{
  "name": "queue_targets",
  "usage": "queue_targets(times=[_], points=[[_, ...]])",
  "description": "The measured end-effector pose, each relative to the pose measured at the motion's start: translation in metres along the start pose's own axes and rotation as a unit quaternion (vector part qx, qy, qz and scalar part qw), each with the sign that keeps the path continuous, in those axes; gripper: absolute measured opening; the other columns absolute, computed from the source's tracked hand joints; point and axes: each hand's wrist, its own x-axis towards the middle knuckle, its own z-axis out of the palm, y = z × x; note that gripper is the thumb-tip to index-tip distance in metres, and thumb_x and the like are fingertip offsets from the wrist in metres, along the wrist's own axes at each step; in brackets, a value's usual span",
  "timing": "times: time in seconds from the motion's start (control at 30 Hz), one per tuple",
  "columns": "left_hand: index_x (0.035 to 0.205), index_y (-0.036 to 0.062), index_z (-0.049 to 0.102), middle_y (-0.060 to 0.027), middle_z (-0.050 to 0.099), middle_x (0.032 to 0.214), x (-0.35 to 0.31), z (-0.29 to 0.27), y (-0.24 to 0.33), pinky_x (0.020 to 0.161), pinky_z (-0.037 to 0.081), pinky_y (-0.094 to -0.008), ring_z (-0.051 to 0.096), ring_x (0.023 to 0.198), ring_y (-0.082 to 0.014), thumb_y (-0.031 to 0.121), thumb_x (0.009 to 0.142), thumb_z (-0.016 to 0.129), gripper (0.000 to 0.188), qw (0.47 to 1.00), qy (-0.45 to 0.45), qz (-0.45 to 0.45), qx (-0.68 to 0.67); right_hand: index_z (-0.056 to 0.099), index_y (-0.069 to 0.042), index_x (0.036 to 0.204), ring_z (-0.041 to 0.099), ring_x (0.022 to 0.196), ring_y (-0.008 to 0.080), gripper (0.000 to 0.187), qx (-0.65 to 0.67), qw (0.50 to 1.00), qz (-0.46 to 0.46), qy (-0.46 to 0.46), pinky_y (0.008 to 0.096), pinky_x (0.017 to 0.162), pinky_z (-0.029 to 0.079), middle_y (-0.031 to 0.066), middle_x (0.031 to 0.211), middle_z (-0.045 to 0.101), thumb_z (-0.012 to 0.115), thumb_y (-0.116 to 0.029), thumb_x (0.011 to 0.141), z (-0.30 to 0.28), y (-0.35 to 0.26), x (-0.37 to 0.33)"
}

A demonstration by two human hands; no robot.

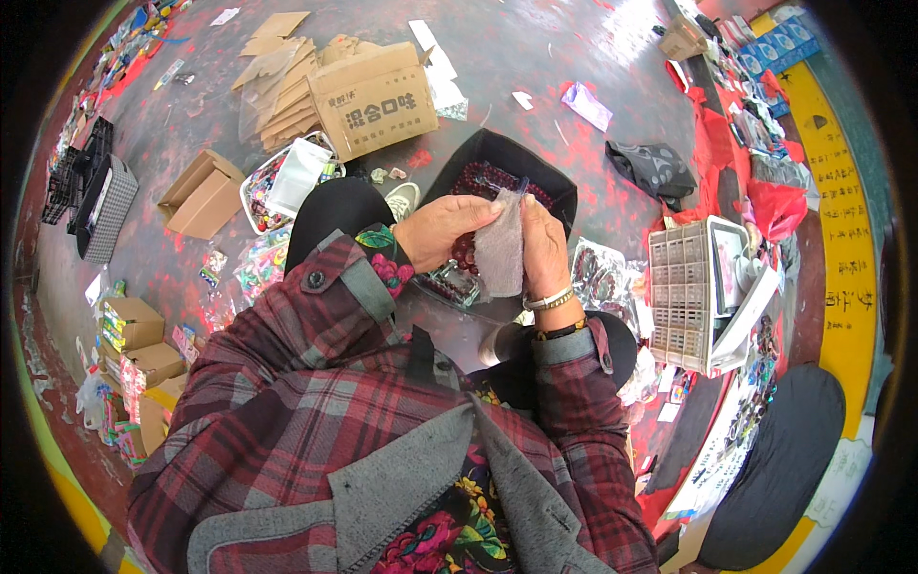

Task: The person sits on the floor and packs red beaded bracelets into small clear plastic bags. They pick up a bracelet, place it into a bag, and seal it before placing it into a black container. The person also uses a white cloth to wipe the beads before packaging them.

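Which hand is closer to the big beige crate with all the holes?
Right. The right hand is left of the crate, not touching it; the left hand is farther left.

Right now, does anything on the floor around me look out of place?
Yes, a little. Ahead and right, a purple packet lies alone on the floor, apart from the heaps. Nearby, a black patterned bag lies slumped, as if dropped there.
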Motion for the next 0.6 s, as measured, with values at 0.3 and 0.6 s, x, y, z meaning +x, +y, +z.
queue_targets(times=[0.3,0.6], points=[[0.093,0.0069,0.055,0.0008,0.055,0.079,-0.007,0.009,0.016,0.047,0.031,-0.0203,0.048,0.061,-0.0062,0.045,0.092,0.038,0.042,0.988,0.09,0.038,-0.116,0.055,-0.001,0.105,0.052,0.084,0.0092,0.032,0.08,0.994,-0.069,0.011,0.0227,0.077,0.042,0.0017,0.094,0.059,0.051,-0.029,0.09,0.011,-0.007,-0.003],[0.092,0.0069,0.055,-0.0038,0.059,0.078,0.0,0.004,-0.003,0.044,0.033,-0.0215,0.051,0.059,-0.0107,0.037,0.094,0.038,0.034,0.997,0.03,-0.033,-0.067,0.058,-0.001,0.104,0.054,0.075,0.0083,0.035,0.118,0.992,-0.01,0.035,0.022,0.067,0.044,0.0022,0.09,0.061,0.046,-0.031,0.093,0.001,0.0,-0.003]])
